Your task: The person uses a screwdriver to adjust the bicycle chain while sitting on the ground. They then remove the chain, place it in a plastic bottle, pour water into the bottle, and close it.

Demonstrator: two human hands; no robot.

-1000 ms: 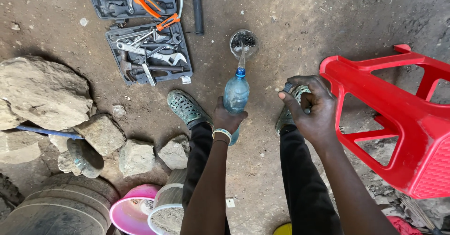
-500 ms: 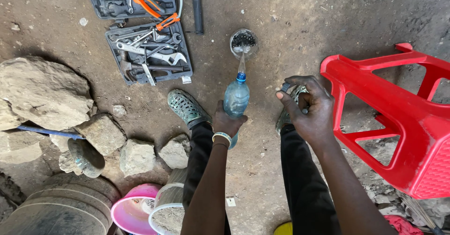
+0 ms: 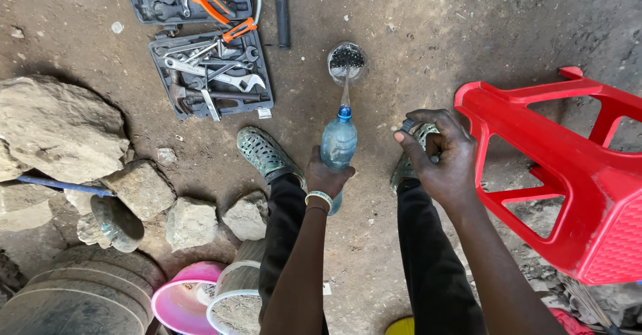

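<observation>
Dirt floor (image 3: 468, 27) bears open tool case (image 3: 210, 74), rocks (image 3: 60, 128), red stool (image 3: 568, 168).

head view | worn on head, faces straight down | close above hands (image 3: 394, 164) | floor (image 3: 414, 34) fills frame

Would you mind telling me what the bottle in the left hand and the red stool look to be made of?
Bottle: clear bluish plastic, glossy; ground shows through it, blue screw neck. Red stool: moulded plastic, smooth and slightly shiny, one uniform colour with ribbed legs.
</observation>
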